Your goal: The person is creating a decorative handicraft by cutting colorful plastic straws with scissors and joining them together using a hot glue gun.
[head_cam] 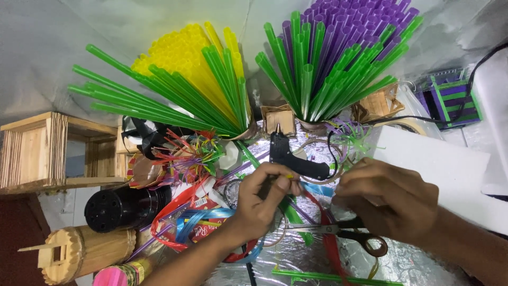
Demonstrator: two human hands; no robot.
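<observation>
My left hand is closest to me, low in the middle of the view. Its fingers are pinched tight on a small thin piece with a yellow tip. I think it is a bit of straw, but it is too small for me to be sure. My right hand is just beside it. Its fingers are curled in toward the same spot, and I cannot tell if they grip anything.

The little piece sits between my two hands, above the shiny foil worktop. It seems to lie almost flat, with its long side going left to right and the yellow tip pointing toward my right hand.

The black glue gun stands just behind my fingers. Its tip points up and away from me, toward the straw cups. If it is hot, I could burn my left hand, because my knuckles are very near its handle. Its cord loops close to my right hand, so a tug could knock it over.

The scissors lie under my right hand, with the blades pointing left. My wrist could bump them.

The tiny piece could slip and get lost in the ribbons and scraps below. The green straws lean out wide, so a raised hand could tip them.
</observation>
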